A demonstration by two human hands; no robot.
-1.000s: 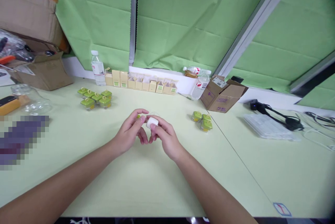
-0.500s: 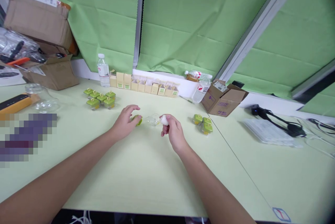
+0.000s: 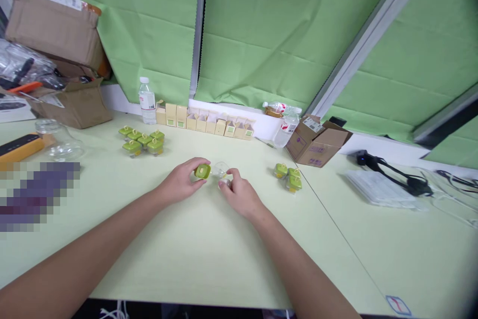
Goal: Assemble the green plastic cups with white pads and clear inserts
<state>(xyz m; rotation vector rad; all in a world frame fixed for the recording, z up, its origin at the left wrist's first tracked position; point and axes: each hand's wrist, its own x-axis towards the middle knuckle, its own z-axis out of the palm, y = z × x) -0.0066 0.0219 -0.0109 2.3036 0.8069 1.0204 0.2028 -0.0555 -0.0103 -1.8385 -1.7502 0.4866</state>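
Holding, left: the left hand point(image 3: 182, 182) has its thumb and fingers closed on a green lid point(image 3: 202, 171), the lid's top turned toward the camera, over the surface point(image 3: 194, 259).
Holding, right: the right hand point(image 3: 242, 195) bends thumb and forefinger around a small pale piece point(image 3: 225, 182), mostly hidden by the fingers.
Gap: the hands are apart, facing each other, the green lid nearer the left.
Clear cup: the see-through cup point(image 3: 221, 167) is between the hands, just beside the lid; whether the right fingers touch it, I cannot tell.
Left cluster: six green-lidded containers point(image 3: 144, 138) grouped closely, beyond the left forearm.
Right cluster: three more lidded containers point(image 3: 294, 173), close together, to the right of the right hand.
Back row: small cardboard boxes point(image 3: 201, 124) side by side along the wall, several open at the top.
Bottles: an upright bottle point(image 3: 147, 103) at the row's left end; a second bottle point(image 3: 286, 132) beside the open carton point(image 3: 317, 144).
Far right: flat plastic packs point(image 3: 379, 188) near a black headset point(image 3: 390, 169).
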